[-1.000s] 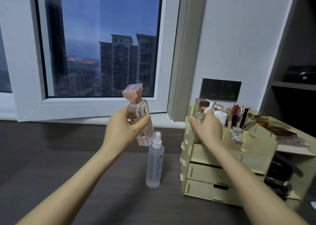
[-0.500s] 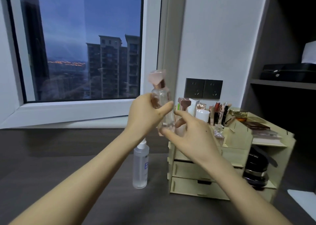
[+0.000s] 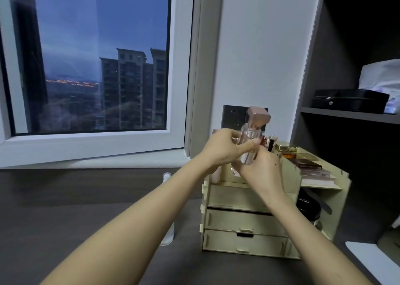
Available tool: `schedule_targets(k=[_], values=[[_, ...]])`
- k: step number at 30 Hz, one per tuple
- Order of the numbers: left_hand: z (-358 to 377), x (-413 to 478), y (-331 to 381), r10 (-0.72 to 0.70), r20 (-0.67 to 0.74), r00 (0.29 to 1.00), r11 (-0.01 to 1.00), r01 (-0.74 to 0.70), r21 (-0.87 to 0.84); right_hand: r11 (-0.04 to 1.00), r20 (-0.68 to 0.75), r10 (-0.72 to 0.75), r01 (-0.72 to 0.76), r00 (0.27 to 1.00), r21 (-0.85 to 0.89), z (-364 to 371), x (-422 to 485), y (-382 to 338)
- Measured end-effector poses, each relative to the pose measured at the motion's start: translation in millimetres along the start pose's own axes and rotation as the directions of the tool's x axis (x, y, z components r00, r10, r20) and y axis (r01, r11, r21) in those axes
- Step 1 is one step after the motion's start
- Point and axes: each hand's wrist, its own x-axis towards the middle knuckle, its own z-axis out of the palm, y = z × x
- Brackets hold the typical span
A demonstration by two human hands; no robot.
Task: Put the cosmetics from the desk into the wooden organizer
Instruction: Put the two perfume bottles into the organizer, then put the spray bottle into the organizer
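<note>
**Holding the perfume bottle over the organizer's top tray**

Gripping from the left, the left hand point(image 3: 225, 148) wraps the clear glass body of the perfume bottle point(image 3: 249, 140), with its thumb laid across the front. The right hand point(image 3: 260, 168) meets it from below and the right, its fingers curled round the bottle's lower part. The bottle stands nearly upright, and its square pink cap point(image 3: 259, 116) is a little blurred above both hands. Its base is hidden behind the right hand, so whether it touches anything cannot be told.

Right beneath the hands is the wooden organizer point(image 3: 244, 222), pale, with three drawers down its front. The bottle is over the left part of its open top tray. Behind the hands, lipsticks and brushes point(image 3: 269, 141) stand upright in the tray. To their right a gold compact point(image 3: 285, 147) sits on top of the organizer, with flat palettes point(image 3: 307, 163) stacked beside it. Round black cases point(image 3: 307, 206) fill the open side compartment below.

Left of the organizer a clear spray bottle point(image 3: 167, 238) stands on the dark worktop point(image 3: 65, 198), mostly hidden behind the left forearm. A dark wall socket point(image 3: 232, 116) sits behind the perfume bottle, and a black box point(image 3: 348, 100) lies on the shelf at right.
</note>
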Motion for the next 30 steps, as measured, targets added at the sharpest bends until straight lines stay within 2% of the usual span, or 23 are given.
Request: schedule_targets(k=[2, 4, 7, 9, 11, 13, 17, 22, 28, 30], values=[[-0.8, -1.2, -4.8, -0.009, 0.111, 0.994, 0.991, 0.024, -0.131, 0.999, -0.013, 0.042, -0.042, 0.999, 0.01, 4.7, 1.6, 6.2], [-1.7, -1.9, -12.2, -0.062, 0.143, 0.988, 0.969, 0.094, -0.229, 0.995, 0.011, 0.092, -0.092, 0.996, 0.027, 10.4, 2.8, 9.5], [-4.2, -5.1, -25.7, -0.111, 0.006, 0.994, 0.949, 0.108, -0.298, 0.984, 0.076, 0.175, -0.178, 0.982, 0.031, 19.4, 6.5, 13.8], [-8.8, -6.5, -36.9, -0.158, -0.146, 0.977, 0.965, 0.122, -0.233, 0.98, 0.116, 0.199, -0.2, 0.973, -0.004, 25.4, 10.5, 16.8], [-13.5, -8.7, -48.0, -0.193, -0.229, 0.954, 0.98, 0.174, -0.099, 0.98, 0.178, 0.199, -0.192, 0.964, -0.057, 31.1, 14.2, 19.1], [-15.8, -13.3, -55.9, -0.219, -0.201, 0.955, 0.975, 0.222, -0.006, 0.974, 0.247, 0.226, -0.212, 0.942, -0.082, 36.5, 17.7, 21.5], [-12.7, -17.1, -62.4, -0.262, -0.068, 0.963, 0.964, 0.264, 0.035, 0.963, 0.359, 0.269, -0.248, 0.894, -0.104, 48.8, 21.6, 27.1], [-6.9, -9.0, -68.7, -0.261, 0.084, 0.962, 0.964, 0.264, -0.028, 0.968, 0.348, 0.235, -0.186, 0.908, -0.17, 60.3, 19.6, 30.3], [-4.9, -10.8, -75.0, -0.268, 0.103, 0.958, 0.957, 0.276, -0.082, 0.954, 0.502, 0.274, -0.165, 0.821, -0.251, 55.4, 23.7, 30.0], [-9.2, -16.0, -70.7, -0.254, 0.018, 0.967, 0.966, 0.255, -0.043, 0.955, 0.51, 0.274, -0.168, 0.815, -0.244, 51.7, 20.7, 28.3]])
